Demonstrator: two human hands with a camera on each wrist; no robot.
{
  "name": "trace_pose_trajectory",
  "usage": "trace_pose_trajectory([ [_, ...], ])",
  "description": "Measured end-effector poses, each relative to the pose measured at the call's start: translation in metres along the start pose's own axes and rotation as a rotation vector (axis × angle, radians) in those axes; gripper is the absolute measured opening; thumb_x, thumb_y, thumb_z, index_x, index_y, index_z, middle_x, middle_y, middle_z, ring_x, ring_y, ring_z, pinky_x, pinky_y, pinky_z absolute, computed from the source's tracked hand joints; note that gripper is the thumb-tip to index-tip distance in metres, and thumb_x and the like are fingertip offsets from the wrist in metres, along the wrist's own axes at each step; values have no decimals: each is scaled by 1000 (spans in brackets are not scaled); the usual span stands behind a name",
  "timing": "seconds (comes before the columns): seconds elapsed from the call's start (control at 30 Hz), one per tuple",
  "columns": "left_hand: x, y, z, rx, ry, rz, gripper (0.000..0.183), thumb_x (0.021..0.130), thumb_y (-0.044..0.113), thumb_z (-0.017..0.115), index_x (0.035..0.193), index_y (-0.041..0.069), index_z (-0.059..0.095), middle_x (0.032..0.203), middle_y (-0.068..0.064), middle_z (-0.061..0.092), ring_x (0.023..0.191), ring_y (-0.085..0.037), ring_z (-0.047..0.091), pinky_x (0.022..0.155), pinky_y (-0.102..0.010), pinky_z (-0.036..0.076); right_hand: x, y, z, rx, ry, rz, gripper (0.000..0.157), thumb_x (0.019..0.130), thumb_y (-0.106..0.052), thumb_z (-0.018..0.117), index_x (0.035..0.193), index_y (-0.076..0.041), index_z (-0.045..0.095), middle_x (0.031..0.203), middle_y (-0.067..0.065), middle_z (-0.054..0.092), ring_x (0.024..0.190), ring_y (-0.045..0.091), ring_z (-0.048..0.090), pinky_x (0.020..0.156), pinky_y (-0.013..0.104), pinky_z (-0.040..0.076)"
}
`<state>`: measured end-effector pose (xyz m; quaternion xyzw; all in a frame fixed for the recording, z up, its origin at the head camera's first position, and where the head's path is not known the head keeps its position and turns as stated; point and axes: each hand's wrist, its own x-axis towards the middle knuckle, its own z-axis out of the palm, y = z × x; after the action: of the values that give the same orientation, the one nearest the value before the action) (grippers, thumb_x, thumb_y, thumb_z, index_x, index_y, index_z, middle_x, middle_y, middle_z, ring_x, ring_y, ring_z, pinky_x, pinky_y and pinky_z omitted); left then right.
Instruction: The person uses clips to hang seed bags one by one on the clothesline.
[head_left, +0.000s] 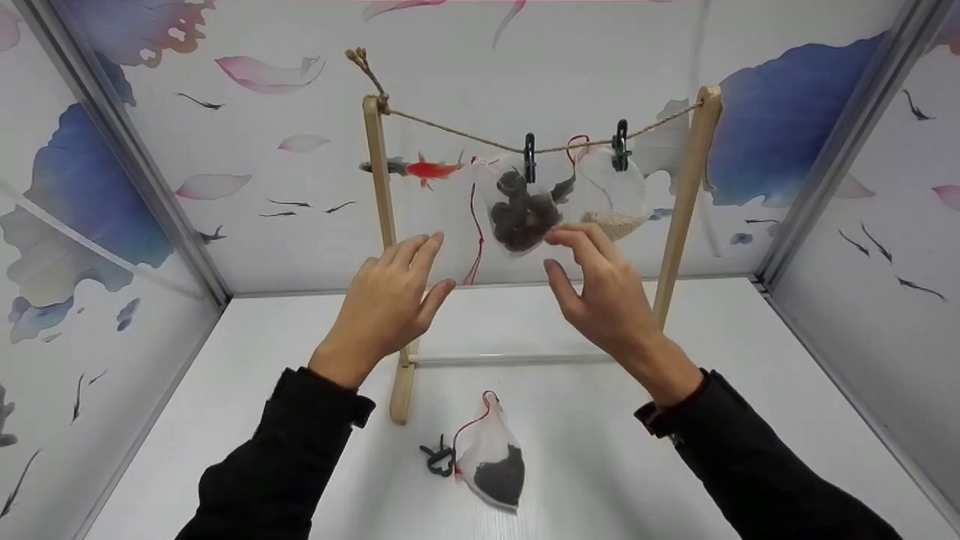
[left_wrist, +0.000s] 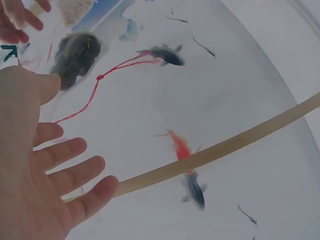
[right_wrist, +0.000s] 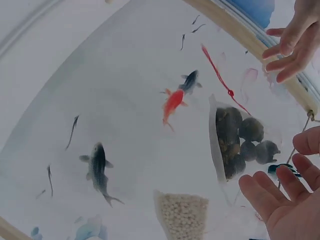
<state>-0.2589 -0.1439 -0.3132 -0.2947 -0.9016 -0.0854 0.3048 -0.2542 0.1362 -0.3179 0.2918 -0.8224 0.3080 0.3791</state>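
My left hand [head_left: 390, 292] is raised on the left with fingers spread and holds nothing. The right hand [head_left: 604, 289], also holding nothing, has its fingertips close to the lower edge of a sheer drawstring bag of dark round lumps [head_left: 521, 217]. A dark green clip [head_left: 530, 157] fastens that bag to a sagging rope [head_left: 457, 133], and its red cord [head_left: 477, 232] dangles at the left. Farther right, a second clip [head_left: 620, 146] holds a bag of pale beans or grains [head_left: 615, 223]. In the left wrist view, the left thumb [left_wrist: 49, 89] overlaps the dark lumps' bag.
A wooden frame with a left post [head_left: 381, 172] and a right post [head_left: 684, 202] carries the rope; a pale crossbar [head_left: 517, 360] joins it low down. On the white table [head_left: 300, 465] lie a bag with black contents [head_left: 501, 476] and a loose dark clip [head_left: 438, 457]. Printed walls surround the table.
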Motion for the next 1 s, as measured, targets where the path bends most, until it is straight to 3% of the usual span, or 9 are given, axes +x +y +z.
trace_pose_trajectory([
  [0.23, -45, 0, 12, -117, 84, -84, 56, 102, 35, 61, 145, 1, 50, 135, -17, 59, 118, -35, 62, 85, -53, 53, -44, 2, 11, 43, -78, 144, 26, 97, -14, 68, 122, -7, 67, 120, 5, 66, 107, 19, 67, 82, 33, 58],
  [0.43, -84, -2, 32, -202, 81, -167, 55, 101, 34, 64, 143, 0, 52, 134, -19, 59, 113, -36, 64, 82, -54, 54, -81, 3, 23, 133, -166, 255, 30, 96, -14, 71, 124, -5, 66, 117, 7, 67, 103, 22, 68, 78, 36, 59],
  [0.6, -115, -5, 56, -257, 39, -197, 52, 99, 29, 67, 142, 2, 53, 134, -17, 60, 110, -34, 66, 81, -54, 55, -111, 4, 36, 160, -246, 318, 30, 95, -18, 73, 122, -5, 66, 108, 6, 69, 93, 17, 70, 72, 35, 59],
  [0.8, -147, -11, 83, -195, -59, -285, 60, 88, 16, 80, 142, 4, 54, 132, -17, 61, 97, -31, 68, 74, -50, 56, -140, 6, 51, 173, -399, 417, 32, 97, -27, 71, 118, -3, 68, 103, 8, 69, 84, 20, 71, 73, 35, 58],
  [1.0, -164, -10, 99, -219, -193, -355, 65, 82, 10, 84, 140, 3, 55, 127, -17, 63, 105, -34, 67, 80, -52, 55, -159, 8, 66, 184, -554, 448, 39, 97, -36, 69, 114, -1, 69, 101, 8, 71, 86, 24, 69, 77, 42, 55],
])
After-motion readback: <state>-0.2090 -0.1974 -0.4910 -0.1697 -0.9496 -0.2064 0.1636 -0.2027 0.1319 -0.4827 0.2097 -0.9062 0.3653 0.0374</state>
